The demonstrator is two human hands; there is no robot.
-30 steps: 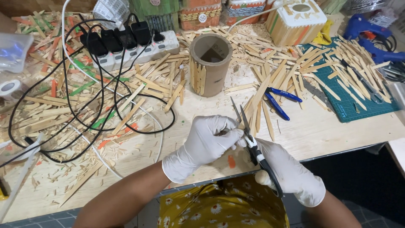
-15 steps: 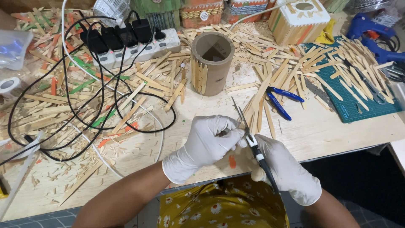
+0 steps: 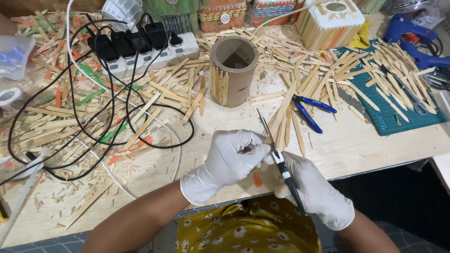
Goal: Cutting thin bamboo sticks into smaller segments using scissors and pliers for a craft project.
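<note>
A clear plastic bag [image 3: 14, 54] lay at the table's left edge. Along the far edge stood decorated containers: an orange one carrying a small round white label [image 3: 225, 18], and a white-topped box [image 3: 330, 18] with striped sides. No screens or signs showed.

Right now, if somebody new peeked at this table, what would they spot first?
Probably the two white-gloved hands at the near edge: the left hand pinches something small, too hidden to name, and the right hand works scissors on it. Next, the cardboard tube standing mid-table, and flat wooden sticks scattered everywhere under looping black cables.
</note>
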